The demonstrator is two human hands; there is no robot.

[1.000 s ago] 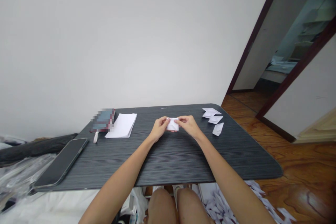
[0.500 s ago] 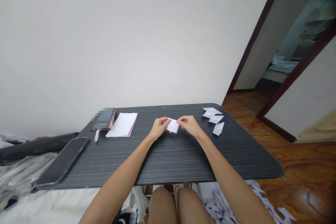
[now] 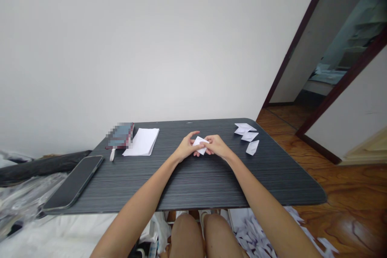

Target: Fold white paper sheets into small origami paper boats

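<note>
A small folded white paper (image 3: 199, 140) is held just above the dark table (image 3: 202, 185), one corner pointing up. My left hand (image 3: 186, 147) grips it from the left, thumb laid across its front and index finger raised off it. From the right, my right hand (image 3: 216, 145) pinches the same paper with thumb and fingers. Some fingertips show beneath it; the rest are hidden behind. Several folded paper pieces (image 3: 249, 136) lie on the table to the right of my hands, and a stack of white sheets (image 3: 142, 142) lies to the left.
A pixelated book-like object (image 3: 120, 135) with a white strap sits beside the stack. The large dark phone (image 3: 74, 183) lies at the table's left edge. Below the right side is a heap of folded white papers (image 3: 255, 234). A doorway opens at the right.
The folded paper has been turned in my hands, from lying squarish to corner-up. My left thumb has moved across it and my left index finger has lifted.
</note>
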